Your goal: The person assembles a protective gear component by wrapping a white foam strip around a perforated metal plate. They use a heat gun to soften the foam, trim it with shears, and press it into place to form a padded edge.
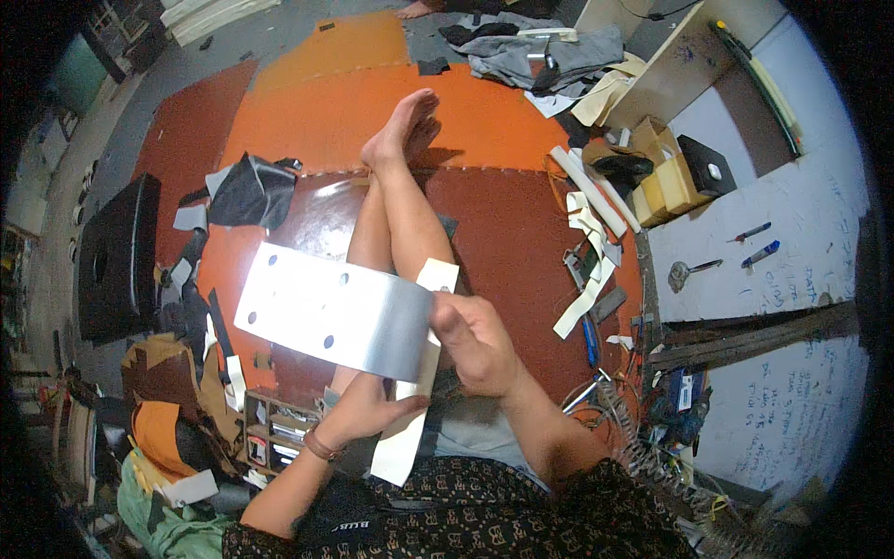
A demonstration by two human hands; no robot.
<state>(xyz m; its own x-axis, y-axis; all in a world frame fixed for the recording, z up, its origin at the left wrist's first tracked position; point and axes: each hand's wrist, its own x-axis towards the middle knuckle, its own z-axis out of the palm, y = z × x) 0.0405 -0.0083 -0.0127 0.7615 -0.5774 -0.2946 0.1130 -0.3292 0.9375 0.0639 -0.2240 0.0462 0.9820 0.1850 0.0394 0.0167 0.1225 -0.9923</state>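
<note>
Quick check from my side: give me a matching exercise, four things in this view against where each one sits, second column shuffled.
Things:
1. Shiny flat metal plate with holes
2. Cream strip of sheet material
3. Black box-shaped case
4. Two blue pens

Places:
A. On the white board at the right
B. On the floor at the far left
C. Under the plate, across the lap
D. Held in the left hand and right hand

Pairs: 1-D, 2-C, 3-B, 4-A

One head view only, aimed steeply down, close over the lap; the orange foam floor mat (372,102) is seen beyond.
</note>
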